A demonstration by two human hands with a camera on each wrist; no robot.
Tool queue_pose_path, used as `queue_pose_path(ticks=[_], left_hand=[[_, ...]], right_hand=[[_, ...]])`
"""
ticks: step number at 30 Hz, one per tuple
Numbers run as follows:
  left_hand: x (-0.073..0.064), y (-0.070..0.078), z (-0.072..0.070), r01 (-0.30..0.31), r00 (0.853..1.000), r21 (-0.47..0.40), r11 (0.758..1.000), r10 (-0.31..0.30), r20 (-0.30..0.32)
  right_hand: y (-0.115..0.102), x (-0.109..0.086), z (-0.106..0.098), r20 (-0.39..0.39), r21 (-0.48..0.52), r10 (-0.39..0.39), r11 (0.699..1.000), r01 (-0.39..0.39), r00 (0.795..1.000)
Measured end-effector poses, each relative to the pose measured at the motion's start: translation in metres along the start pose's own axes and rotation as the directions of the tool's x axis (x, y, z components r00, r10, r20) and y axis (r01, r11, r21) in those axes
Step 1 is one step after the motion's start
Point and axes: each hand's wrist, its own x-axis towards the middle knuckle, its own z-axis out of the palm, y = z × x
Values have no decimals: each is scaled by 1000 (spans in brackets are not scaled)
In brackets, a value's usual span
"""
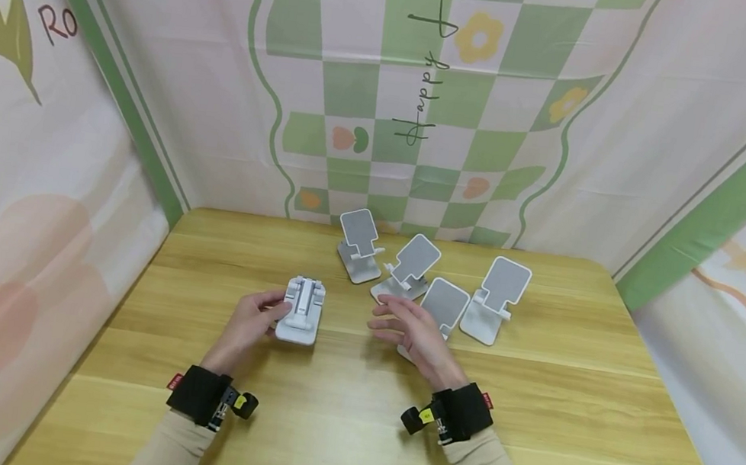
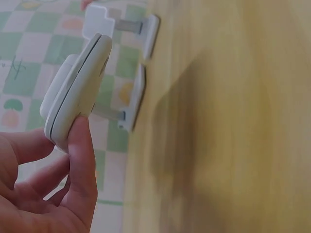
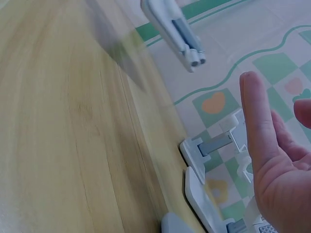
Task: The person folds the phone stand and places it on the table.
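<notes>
My left hand (image 1: 253,326) pinches a folded white phone stand (image 1: 298,330) by its left edge, thumb on one face and fingers on the other. In the left wrist view this folded stand (image 2: 80,92) is seen edge-on, raised over the tabletop, its shadow falling on the wood. My right hand (image 1: 418,339) hovers with fingers loosely extended and nothing in its grasp. It partly covers an unfolded phone stand (image 1: 446,301) behind it. In the right wrist view the fingers (image 3: 260,116) point up, apart from the folded stand (image 3: 170,29).
More unfolded phone stands with grey pads stand toward the back: one at far left (image 1: 359,232), another beside it (image 1: 417,259), and one on the right (image 1: 505,282). All are on the wooden table (image 1: 349,444). A patterned cloth (image 1: 354,31) hangs behind the table's back edge.
</notes>
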Motion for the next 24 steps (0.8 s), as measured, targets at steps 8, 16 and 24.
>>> queue_pose_path(ticks=[8,16,24], left_hand=[[5,-15,-15,65,998,41,997,-64,-25],[8,-25,-24,72,996,114,991,-66,-53],[8,-34,-25,88,995,133,987,-80,-63]], right_hand=[[2,0,-2,7,-3,-7,1000,7,1000],[2,-1,-3,11,5,-14,1000,14,1000],[4,-2,-2,8,9,-1,1000,1,1000]])
